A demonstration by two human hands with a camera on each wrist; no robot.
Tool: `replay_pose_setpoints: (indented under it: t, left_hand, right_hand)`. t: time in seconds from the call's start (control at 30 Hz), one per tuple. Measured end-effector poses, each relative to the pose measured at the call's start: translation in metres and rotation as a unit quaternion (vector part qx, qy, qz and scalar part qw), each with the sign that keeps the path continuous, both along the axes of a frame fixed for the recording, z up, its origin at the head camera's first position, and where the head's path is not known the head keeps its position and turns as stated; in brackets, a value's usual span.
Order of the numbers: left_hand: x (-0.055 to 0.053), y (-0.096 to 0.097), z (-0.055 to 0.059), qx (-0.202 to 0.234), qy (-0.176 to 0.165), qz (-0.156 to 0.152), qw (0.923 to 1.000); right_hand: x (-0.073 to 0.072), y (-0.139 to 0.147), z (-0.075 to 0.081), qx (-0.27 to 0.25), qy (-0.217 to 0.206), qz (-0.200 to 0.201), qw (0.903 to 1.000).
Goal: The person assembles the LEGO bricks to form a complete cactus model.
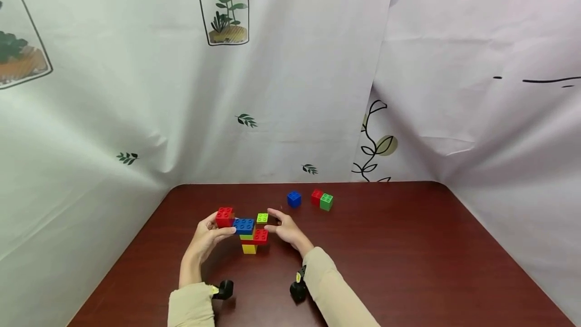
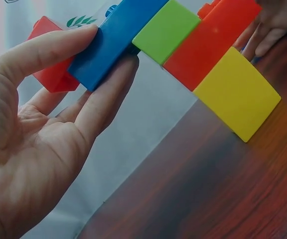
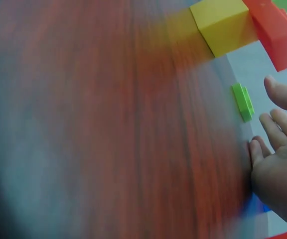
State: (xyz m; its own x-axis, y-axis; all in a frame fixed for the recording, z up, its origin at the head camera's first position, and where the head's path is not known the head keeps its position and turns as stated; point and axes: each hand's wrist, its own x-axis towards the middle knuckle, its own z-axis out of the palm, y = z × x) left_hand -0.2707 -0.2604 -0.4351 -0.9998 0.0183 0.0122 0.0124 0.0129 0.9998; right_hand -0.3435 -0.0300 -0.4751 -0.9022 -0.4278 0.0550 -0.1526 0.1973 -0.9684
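My left hand [image 1: 201, 242] pinches a blue brick [image 1: 244, 225] between thumb and fingers. The blue brick tops a stack of a light green brick [image 2: 166, 32], a red brick [image 2: 211, 45] and a yellow brick [image 2: 238, 94] at the bottom. Another red brick [image 1: 224, 217] sits at the blue brick's left end, partly behind my thumb; whether it is joined to it I cannot tell. On the table behind the stack lies a loose light green brick [image 1: 262, 218]. My right hand [image 1: 288, 230] is just right of it, fingers spread, holding nothing.
Toward the back of the brown table [image 1: 390, 256] lie a blue brick [image 1: 294, 199], a red brick [image 1: 317, 196] and a green brick [image 1: 326, 202], the last two side by side. A printed white cloth [image 1: 290, 74] hangs behind the table.
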Motion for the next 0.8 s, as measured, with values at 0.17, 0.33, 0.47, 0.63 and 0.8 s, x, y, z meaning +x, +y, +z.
replay_pose_setpoints:
  t: [0.17, 0.33, 0.47, 0.63, 0.8]
  left_hand:
    - [0.0032, -0.0034, -0.0006, -0.005, -0.001, 0.003, 1.0]
    - [-0.0003, 0.0, -0.0007, -0.002, 0.007, -0.013, 0.9999]
    - [0.0002, -0.0001, -0.0016, -0.003, 0.001, -0.007, 1.0]
    - [-0.0004, -0.001, -0.0022, 0.003, 0.004, -0.007, 1.0]
    - [0.0, -0.0019, -0.0034, 0.012, 0.003, -0.006, 0.9999]
  right_hand:
    - [-0.0034, -0.0116, -0.0015, 0.018, 0.013, 0.002, 0.9997]
    - [-0.0058, -0.0112, 0.0002, 0.049, 0.017, -0.007, 0.9986]
    - [-0.0073, -0.0104, 0.0009, 0.077, 0.028, 0.002, 0.9966]
    - [-0.0079, -0.0096, -0.0004, 0.111, 0.07, -0.005, 0.9913]
    - [-0.0061, -0.0107, -0.0061, 0.117, 0.11, -0.05, 0.9858]
